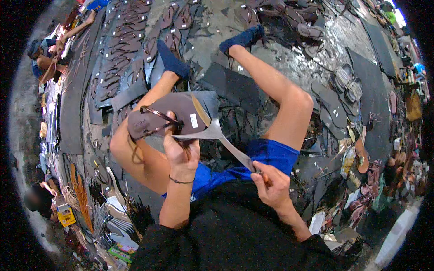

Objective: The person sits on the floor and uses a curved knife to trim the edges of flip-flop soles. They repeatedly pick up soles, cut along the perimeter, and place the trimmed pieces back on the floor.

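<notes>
A brown flip-flop [181,104] with dark glossy straps and a small white sticker is raised over my lap. My left hand [183,153] grips it from below, fingers mostly hidden under the sole. Behind its heel end juts a dark grey piece of sheet [209,103], with a tan strip between the two. In my right hand [273,185] is a crescent-bladed knife [236,152], held by its handle end, where a bit of orange shows. Its wide metal blade lies along the flip-flop's near edge at the heel; whether it is cutting in is unclear.
Rows of brown flip-flops [129,38] lie at the far left, with more footwear [309,29] far right. Dark sheets [235,86] and scraps cover the floor between my legs. Grey sandals [347,83] sit to the right. Another person [45,58] is at far left.
</notes>
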Tool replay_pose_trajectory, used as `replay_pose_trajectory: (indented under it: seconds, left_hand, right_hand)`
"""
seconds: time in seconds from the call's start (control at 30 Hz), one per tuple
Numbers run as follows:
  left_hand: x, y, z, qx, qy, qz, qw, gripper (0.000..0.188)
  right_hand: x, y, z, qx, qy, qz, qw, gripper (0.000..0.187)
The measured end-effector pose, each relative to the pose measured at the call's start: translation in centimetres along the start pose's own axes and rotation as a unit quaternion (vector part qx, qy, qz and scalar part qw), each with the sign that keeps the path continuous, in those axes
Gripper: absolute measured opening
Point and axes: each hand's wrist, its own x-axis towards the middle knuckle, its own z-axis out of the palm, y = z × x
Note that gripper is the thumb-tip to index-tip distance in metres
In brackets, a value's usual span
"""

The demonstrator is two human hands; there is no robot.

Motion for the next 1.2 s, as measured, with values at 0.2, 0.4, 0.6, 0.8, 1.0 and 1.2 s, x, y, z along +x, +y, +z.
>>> replay_pose_trajectory:
  seconds: [0.2,0.4,0.6,0.8,1.0,1.2]
  left_hand:
    - [-6.0,-0.4,-3.4,0.156,0.124,-0.063,0.978,0.028]
    - [-12.4,1.8,-7.1,0.307,0.1,-0.028,0.946,0.042]
    - [-11.5,5.5,-6.2,0.542,-0.11,-0.244,0.797,0.079]
    - [-6.6,6.4,-0.5,0.381,0.054,-0.018,0.923,0.031]
    - [-6.2,10.2,1.9,0.433,0.088,0.063,0.895,0.029]
    - [-8.4,10.8,-0.2,0.332,0.133,-0.062,0.932,0.037]
  right_hand:
    - [1.5,-2.3,0.0,0.025,-0.072,0.046,0.996,0.023]
    - [4.4,-3.2,5.4,0.104,-0.205,0.008,0.973,0.025]
    - [9.7,-2.1,7.9,0.237,-0.249,0.148,0.927,0.033]
    - [9.9,-8.0,7.7,0.334,-0.17,0.017,0.927,0.04]
    - [3.8,-2.1,3.9,0.12,-0.121,-0.068,0.983,0.033]
    - [0.6,-0.1,2.6,0.085,-0.209,-0.098,0.969,0.035]
